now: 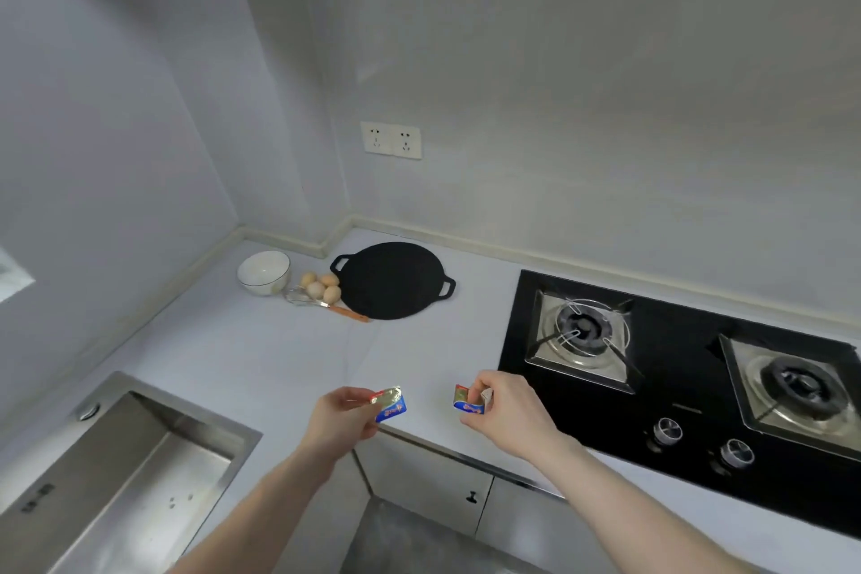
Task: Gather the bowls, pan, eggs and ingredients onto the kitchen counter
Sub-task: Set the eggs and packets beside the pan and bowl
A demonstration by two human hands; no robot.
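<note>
Left hand pinches a small foil packet between thumb and fingertips, fingers curled, packet sticking out to the right; right hand pinches a second packet the same way, packet pointing left. Both packets hang above the front edge of the counter, apart from each other and not touching the surface; contents unreadable at this size, presumably seasoning or butter portions.

Already on the counter, toward the back corner: white bowl; four eggs in a loose cluster between bowl and pan; black two-handled pan, flat; whisk with orange handle lying in front of the eggs, its handle end reaching the pan rim. Only one bowl visible; the task says bowls, so judged incomplete.

Risks, judged from this layout:
- grips are fingertip-only on slick foil; a packet could slip and drop past the counter edge to the floor, since both hands sit right over that edge;
- sink lies open just left of the left hand; a release drifting left lands the packet in the basin;
- gas hob lies just right of the right hand; a packet set down there is off the counter proper;
- eggs are loose and unchocked; placing packets close, or nudging the whisk, could start one rolling;
- safest drop zone appears to be the bare stretch in front of the pan.
</note>
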